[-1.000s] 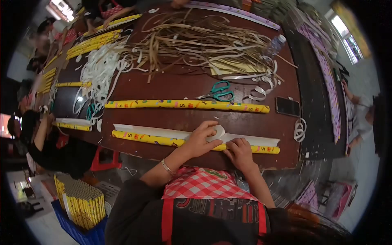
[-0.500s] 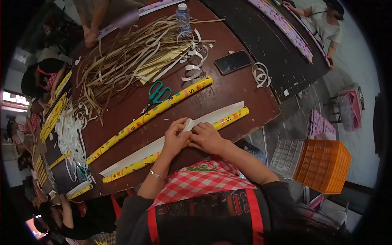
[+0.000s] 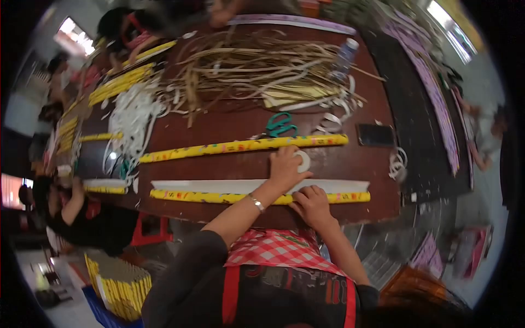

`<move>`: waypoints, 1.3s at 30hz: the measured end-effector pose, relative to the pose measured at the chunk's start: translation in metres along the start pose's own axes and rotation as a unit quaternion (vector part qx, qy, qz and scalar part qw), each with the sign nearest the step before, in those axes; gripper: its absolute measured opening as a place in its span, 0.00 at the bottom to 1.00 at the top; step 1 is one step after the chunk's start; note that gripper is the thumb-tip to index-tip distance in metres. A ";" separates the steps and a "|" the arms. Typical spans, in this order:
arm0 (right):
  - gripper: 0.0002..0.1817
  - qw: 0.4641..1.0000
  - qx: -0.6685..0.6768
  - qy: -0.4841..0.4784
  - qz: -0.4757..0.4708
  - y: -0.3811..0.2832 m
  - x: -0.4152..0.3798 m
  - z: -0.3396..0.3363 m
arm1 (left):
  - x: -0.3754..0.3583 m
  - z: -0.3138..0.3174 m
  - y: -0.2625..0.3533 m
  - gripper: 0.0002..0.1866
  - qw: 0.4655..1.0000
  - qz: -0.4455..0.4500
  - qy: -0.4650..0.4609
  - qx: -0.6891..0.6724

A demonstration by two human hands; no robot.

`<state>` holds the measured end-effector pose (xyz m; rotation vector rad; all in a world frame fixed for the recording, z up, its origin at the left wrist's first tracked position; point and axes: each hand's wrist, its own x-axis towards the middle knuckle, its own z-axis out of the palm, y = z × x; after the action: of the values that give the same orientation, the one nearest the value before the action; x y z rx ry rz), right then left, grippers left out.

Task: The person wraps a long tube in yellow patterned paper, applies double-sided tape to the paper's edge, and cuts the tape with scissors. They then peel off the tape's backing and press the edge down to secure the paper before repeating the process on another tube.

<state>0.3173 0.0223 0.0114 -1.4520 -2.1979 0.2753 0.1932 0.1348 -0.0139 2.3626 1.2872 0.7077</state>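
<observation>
A yellow patterned roll of wrapping paper (image 3: 246,197) lies along the table's near side, its white loose edge (image 3: 219,186) spread flat behind it. My right hand (image 3: 313,205) rests on this roll, fingers curled over it. Farther forward, my left hand (image 3: 287,168) grips a white roll of tape (image 3: 302,162), with the fingers close to a second yellow roll (image 3: 240,146). Whether a strip of tape runs between my hands cannot be made out. Behind the second roll lie green-handled scissors (image 3: 281,124).
Brown paper strips (image 3: 246,65) heap at the back near a plastic bottle (image 3: 344,57). A phone (image 3: 375,135) lies at the right, with a curled white strip (image 3: 398,164). White strips (image 3: 134,115) pile up at the left. Co-workers stand around the tables.
My hands were together at the near roll; now the left has moved forward with the tape, while the right stays on the roll. The whole view has turned.
</observation>
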 end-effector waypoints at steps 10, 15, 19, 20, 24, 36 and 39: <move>0.16 0.999 -0.005 -0.018 -0.026 0.002 0.002 0.003 | -0.016 -0.031 -0.022 0.20 0.991 -0.046 0.029 -0.119; 0.17 0.999 0.003 -0.018 -0.041 0.007 0.000 0.006 | -0.061 -0.093 -0.089 0.12 0.975 -0.110 0.170 -0.086; 0.18 0.999 0.005 -0.022 -0.042 0.011 -0.001 0.007 | -0.091 -0.128 -0.132 0.13 0.963 -0.162 0.212 0.042; 0.18 0.999 0.007 -0.023 -0.041 0.011 -0.002 0.007 | -0.092 -0.135 -0.137 0.13 0.961 -0.166 0.217 0.044; 0.17 0.998 0.009 -0.033 -0.049 0.011 0.000 0.005 | -0.098 -0.142 -0.146 0.19 0.957 -0.211 0.167 0.108; 0.17 0.997 0.015 -0.064 -0.044 0.015 0.000 0.004 | -0.078 -0.154 -0.170 0.26 0.967 -0.185 0.055 0.163; 0.18 0.997 0.012 -0.064 -0.046 0.015 0.001 0.003 | -0.072 -0.153 -0.176 0.27 0.968 -0.183 0.045 0.166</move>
<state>0.3274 0.0297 0.0023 -1.3492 -2.3481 0.3712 -0.0468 0.1761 -0.0012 2.2530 1.9465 0.5208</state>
